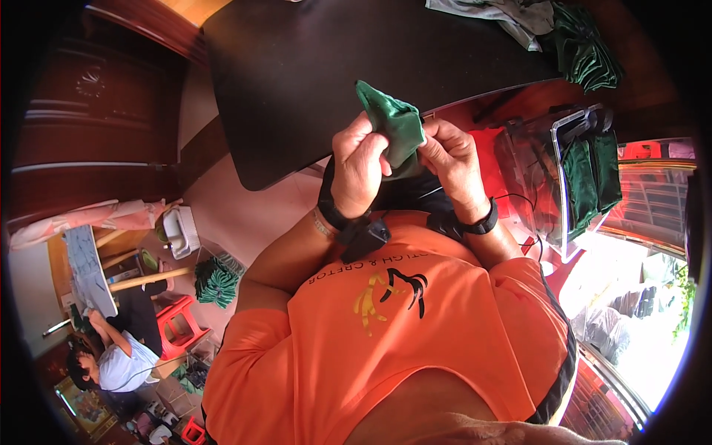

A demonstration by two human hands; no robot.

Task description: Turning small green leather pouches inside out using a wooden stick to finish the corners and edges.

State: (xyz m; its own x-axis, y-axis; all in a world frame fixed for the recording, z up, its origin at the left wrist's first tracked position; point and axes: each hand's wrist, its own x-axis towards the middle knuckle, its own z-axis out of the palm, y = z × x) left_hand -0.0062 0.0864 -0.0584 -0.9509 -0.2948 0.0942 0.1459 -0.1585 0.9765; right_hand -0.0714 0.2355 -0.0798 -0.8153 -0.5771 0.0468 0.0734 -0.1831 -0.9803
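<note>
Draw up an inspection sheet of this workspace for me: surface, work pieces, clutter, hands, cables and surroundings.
Surface: dark table with a rounded near corner, in front of the wearer.
Work pieces: one green cloth, held up, its upper end pointed.
Clutter: grey cloth and a green pile at upper right; darker cloths further down.
Hands: left hand and right hand both pinch the cloth.
Cables: thin cable near the right wrist; its ends can't be made out.
Surroundings: another person and red stool at lower left; bright opening at right.
</note>
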